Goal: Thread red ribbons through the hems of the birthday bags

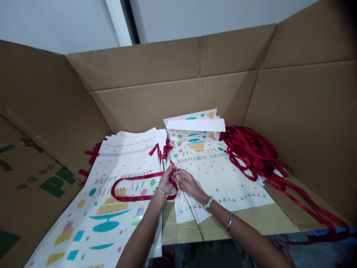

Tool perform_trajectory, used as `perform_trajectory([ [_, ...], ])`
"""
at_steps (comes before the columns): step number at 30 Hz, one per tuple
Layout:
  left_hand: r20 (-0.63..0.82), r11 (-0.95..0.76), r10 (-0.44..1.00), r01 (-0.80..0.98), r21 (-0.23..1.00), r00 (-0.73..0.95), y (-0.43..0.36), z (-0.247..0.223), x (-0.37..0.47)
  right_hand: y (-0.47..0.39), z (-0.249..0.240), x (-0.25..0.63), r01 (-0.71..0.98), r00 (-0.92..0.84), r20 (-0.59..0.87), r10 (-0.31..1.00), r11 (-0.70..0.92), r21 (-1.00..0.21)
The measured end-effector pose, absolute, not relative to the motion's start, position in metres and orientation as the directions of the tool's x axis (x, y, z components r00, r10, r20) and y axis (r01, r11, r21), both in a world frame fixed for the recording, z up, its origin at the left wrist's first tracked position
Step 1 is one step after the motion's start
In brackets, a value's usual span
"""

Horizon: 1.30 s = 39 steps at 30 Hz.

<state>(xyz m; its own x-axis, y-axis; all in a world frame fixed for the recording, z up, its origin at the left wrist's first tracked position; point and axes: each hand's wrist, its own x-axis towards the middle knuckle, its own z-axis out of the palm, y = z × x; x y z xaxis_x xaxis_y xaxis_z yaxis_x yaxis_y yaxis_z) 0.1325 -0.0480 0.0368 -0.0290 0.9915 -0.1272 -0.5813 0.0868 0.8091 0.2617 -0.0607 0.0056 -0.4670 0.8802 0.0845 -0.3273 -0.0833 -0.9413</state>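
Near the middle, my left hand (166, 181) is closed on a dark red ribbon (131, 198), whose loop hangs out to the left over a printed sheet. My right hand (187, 183) meets it at the fingertips, its fingers pinched at the ribbon's end by a thin dark rod (194, 217) that slants down to the table's edge. Under the hands lie white "Happy Birthday" sheets: a tall stack (83, 208) at the left, with red ribbon bows at its top right corner, and another stack (220, 182) at the right, printed upside down.
A large heap of red ribbons (251, 149) lies at the right, with strands trailing over the front edge. Cardboard walls (156, 104) stand behind and on both sides. A folded white sheet (195, 125) rests at the back. More red ribbon (95, 153) sticks out at the left.
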Motion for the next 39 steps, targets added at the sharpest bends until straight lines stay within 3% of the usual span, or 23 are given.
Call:
perform_trajectory([
  [3,-0.033,-0.030,0.993,-0.535,0.845,-0.109,-0.028,0.097,0.102,-0.058,0.012,0.274,-0.100,-0.319,0.149,0.936,0.124,-0.987],
  [5,0.085,-0.125,0.989,-0.388,0.913,-0.118,-0.011,0.165,0.073,-0.058,0.017,0.285,0.246,-0.200,0.201,0.959,0.248,-0.937],
  [8,0.321,-0.322,0.944,-0.004,0.947,-0.081,0.006,0.280,0.041,-0.067,0.020,0.295,0.715,-0.187,0.227,0.956,0.291,-0.636],
  [10,0.462,-0.444,0.887,0.299,0.845,0.011,0.006,0.339,0.035,-0.077,0.019,0.294,0.833,-0.258,0.219,0.941,0.332,-0.443],
  [12,0.557,-0.525,0.824,0.503,0.687,0.099,0.001,0.362,0.037,-0.089,0.016,0.289,0.863,-0.328,0.214,0.920,0.384,-0.328],
  [15,0.564,-0.536,0.810,0.588,0.605,0.159,-0.011,0.321,0.048,-0.104,0.012,0.282,0.877,-0.377,0.182,0.908,0.413,-0.246],
  [20,0.379,-0.377,0.921,0.459,0.805,0.091,-0.037,0.151,0.063,-0.110,0.007,0.275,0.911,-0.342,0.131,0.930,0.363,-0.197],
  [23,0.393,-0.376,0.919,0.345,0.860,0.024,-0.056,0.081,0.072,-0.108,0.004,0.273,0.915,-0.339,0.148,0.929,0.362,-0.177],
  [27,0.404,-0.393,0.914,0.298,0.870,0.027,-0.070,0.055,0.082,-0.108,-0.001,0.272,0.911,-0.361,0.184,0.914,0.388,-0.138],
  [33,0.296,-0.318,0.948,0.356,0.879,0.115,-0.063,0.044,0.078,-0.103,-0.003,0.276,0.869,-0.453,0.213,0.866,0.482,-0.112],
  [35,0.186,-0.242,0.966,0.387,0.890,0.177,-0.061,0.039,0.073,-0.100,-0.002,0.277,0.843,-0.475,0.222,0.852,0.513,-0.164],
  [39,-0.039,-0.070,0.964,0.392,0.917,0.264,-0.061,0.032,0.065,-0.092,0.001,0.280,0.786,-0.431,0.217,0.876,0.483,-0.385],
])
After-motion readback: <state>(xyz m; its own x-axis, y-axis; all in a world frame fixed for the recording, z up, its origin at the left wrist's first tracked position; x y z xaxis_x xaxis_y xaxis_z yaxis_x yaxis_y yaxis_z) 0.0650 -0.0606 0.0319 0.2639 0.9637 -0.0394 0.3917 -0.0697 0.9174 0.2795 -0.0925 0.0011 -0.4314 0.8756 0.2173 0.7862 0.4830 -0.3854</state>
